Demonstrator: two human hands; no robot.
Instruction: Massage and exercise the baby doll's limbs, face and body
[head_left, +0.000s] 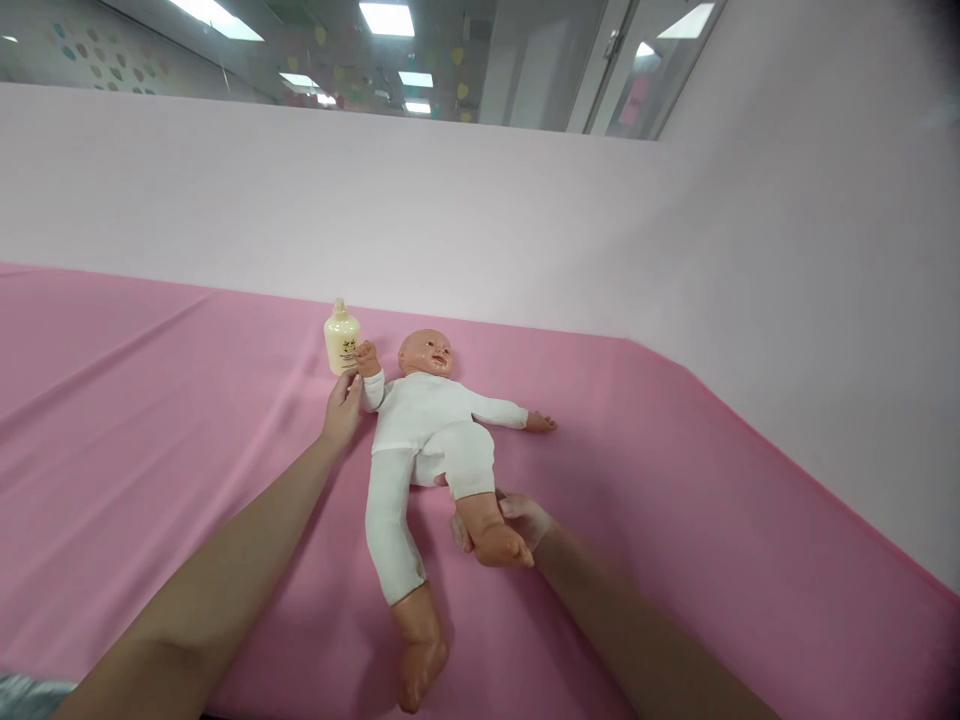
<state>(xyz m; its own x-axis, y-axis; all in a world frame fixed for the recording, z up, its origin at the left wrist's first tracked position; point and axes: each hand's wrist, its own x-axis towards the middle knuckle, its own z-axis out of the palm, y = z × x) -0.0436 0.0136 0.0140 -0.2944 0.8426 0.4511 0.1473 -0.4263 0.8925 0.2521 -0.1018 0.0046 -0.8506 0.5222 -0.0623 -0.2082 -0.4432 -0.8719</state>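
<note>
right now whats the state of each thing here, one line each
baby doll: lying face up on the pink sheet, dressed in white, one leg bent up
bottle: upright, cap on, beside the doll's raised arm
left hand: touching the doll's upper arm
right hand: cupped under the doll's bent lower leg
pink sheet: spread out, creased on the left

Baby doll in white suit, supine near far edge of pink-covered bench, head toward wall, arms spread, one bare lower leg raised. Cream bottle upright beside raised arm.
</note>
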